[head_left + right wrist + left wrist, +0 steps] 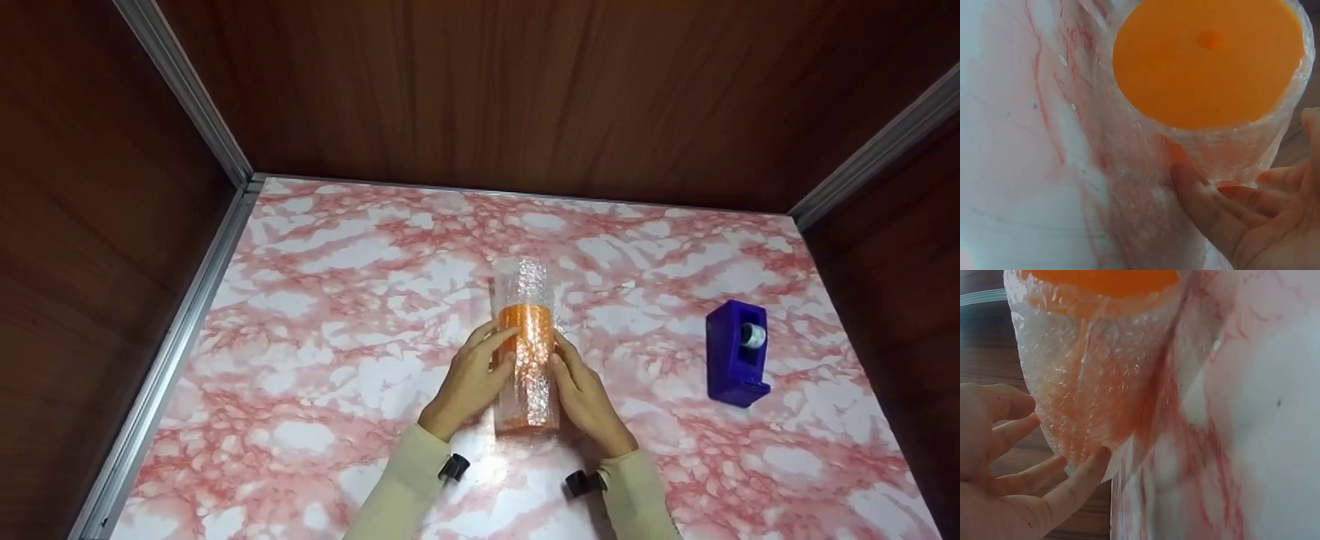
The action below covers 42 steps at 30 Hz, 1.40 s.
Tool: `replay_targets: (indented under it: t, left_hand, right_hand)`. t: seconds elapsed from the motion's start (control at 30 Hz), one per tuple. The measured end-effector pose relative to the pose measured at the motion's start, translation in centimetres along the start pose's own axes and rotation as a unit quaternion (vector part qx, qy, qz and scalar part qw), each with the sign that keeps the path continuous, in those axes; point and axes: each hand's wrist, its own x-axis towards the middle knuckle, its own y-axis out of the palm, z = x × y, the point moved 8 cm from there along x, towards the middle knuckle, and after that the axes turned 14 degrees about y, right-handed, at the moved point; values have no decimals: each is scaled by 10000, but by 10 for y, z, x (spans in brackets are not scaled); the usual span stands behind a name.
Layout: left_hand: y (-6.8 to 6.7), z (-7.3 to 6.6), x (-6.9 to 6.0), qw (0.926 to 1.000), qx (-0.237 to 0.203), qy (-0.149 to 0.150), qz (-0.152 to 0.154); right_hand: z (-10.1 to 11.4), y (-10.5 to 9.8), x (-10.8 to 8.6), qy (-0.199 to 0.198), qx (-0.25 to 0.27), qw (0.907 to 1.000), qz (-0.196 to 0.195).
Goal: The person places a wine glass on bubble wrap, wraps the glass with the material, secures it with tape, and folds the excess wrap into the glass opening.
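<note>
An orange cylinder [534, 322] lies on the table inside clear bubble wrap [532, 279], which extends past its far end. The near end is a flat orange disc [1207, 67] with a small round mark at its middle; whether it is a cup cannot be told. My left hand [476, 375] grips the roll from the left, fingers over its upper side and pressing the wrap [1089, 382]. From the right, my right hand [589, 394] holds it, with fingers and thumb at the wrap low on the side. Some fingertips are hidden behind the roll.
A purple tape dispenser [727, 356] with a small roll of tape [752, 335] stands at the right of the pink-and-white marbled table [322, 360]. Dark wooden panels [487, 97] with metal edging enclose the table at the back and sides.
</note>
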Motion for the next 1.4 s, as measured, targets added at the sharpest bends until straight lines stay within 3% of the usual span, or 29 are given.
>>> replay_targets:
  t: [0.1,0.3,0.57,0.77,1.03,1.27,1.4]
  left_hand:
    - [0,2,1,9999,-98,-98,97]
    - [-2,1,5,9998,-84,35,152]
    - [3,1,4,9998,-22,-152,138]
    - [5,0,3,9999,38,-149,59]
    - [9,-5,4,9998,199,-84,55]
    - [8,-8,4,9995,283,102,54]
    - [7,-6,3,9999,98,67,-56]
  right_hand:
    - [1,1,-2,20,56,10000,70]
    - [2,4,-3,98,543,9979,333]
    - [6,-4,-3,-305,-231,9988,-306]
    - [5,-5,-3,-416,-430,9980,-188]
    - [0,-4,-2,-71,77,9999,105]
    - [-2,-4,-4,-69,19,9999,120]
    - [0,-4,-4,-107,15,9999,128]
